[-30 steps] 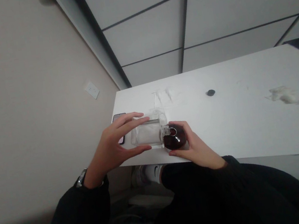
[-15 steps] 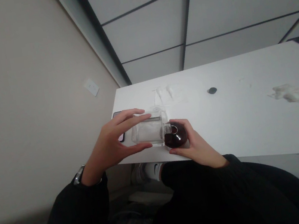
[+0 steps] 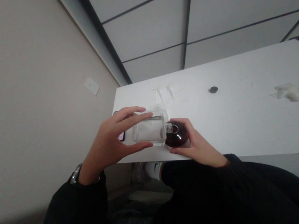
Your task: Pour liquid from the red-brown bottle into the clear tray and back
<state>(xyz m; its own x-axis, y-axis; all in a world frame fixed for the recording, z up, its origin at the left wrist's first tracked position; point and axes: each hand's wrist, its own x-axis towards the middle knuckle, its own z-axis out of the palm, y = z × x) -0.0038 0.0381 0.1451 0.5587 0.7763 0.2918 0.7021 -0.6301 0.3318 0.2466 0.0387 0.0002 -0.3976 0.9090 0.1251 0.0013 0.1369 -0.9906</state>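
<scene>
My left hand point(image 3: 116, 138) grips a square clear glass bottle point(image 3: 151, 130), fingers along its upper side and thumb along the lower one. The bottle lies tilted on its side with its neck pointing right, and clear liquid shows inside. Its mouth is over the top of a round dark red-brown bottle point(image 3: 179, 139), whose ring-shaped opening shows. My right hand point(image 3: 195, 142) is wrapped around that dark bottle from the right, close to the table's near edge. Whether liquid passes between the two cannot be made out.
On the white table point(image 3: 242, 123) lie a small dark cap point(image 3: 213, 89), a crumpled whitish wad point(image 3: 291, 92) and pale, thin items point(image 3: 170, 90) behind the bottles. A phone point(image 3: 122, 136) is partly hidden behind my left hand. A wall point(image 3: 38, 107) stands at left.
The clear bottle's neck has shifted slightly over the dark bottle's opening, with a small change in tilt. Both hands keep their hold, and the rest looks the same.
</scene>
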